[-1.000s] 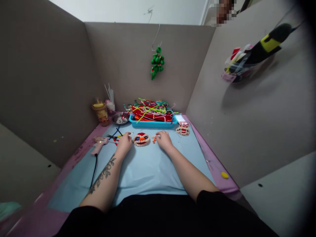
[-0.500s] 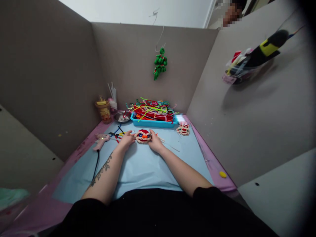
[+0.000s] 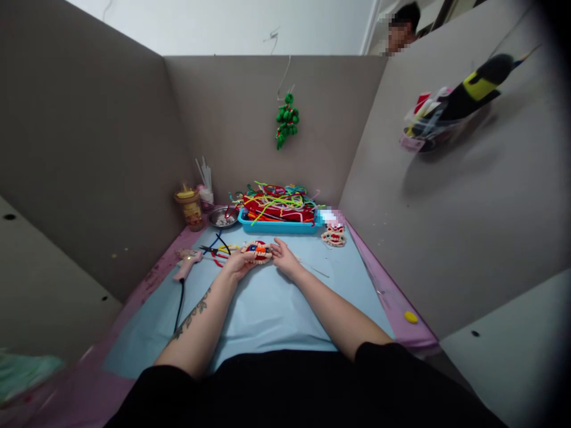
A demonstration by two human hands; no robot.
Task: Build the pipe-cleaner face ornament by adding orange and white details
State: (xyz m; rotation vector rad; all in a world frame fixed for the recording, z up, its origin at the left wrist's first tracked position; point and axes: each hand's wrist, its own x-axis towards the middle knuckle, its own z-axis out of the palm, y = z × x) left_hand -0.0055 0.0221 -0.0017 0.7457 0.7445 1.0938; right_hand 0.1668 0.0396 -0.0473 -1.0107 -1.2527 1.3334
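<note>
A cream and red pipe-cleaner ornament (image 3: 260, 252), face-like with blue eyes and an orange nose, is between my two hands above the blue sheet. My left hand (image 3: 239, 264) is closed on its left side, the thumb lying across the front. At its right edge, my right hand (image 3: 285, 260) pinches the rim, with one finger raised. Just beyond my left hand lie scissors or pliers (image 3: 212, 250) with dark tips; red and yellow handle-like parts show near them. A pink glue gun (image 3: 187, 263) rests further left.
A blue tray (image 3: 281, 227) of colourful pipe cleaners stands at the back, beside a metal bowl (image 3: 223, 218) and a lidded cup (image 3: 191, 209). A similar ornament (image 3: 333, 236) lies at right. Grey partitions enclose the table; a person (image 3: 404, 27) is beyond.
My left hand has moved right onto the ornament, and its thumb now covers part of the front. My right hand has shifted its fingers on the edge. The view has tilted slightly.
</note>
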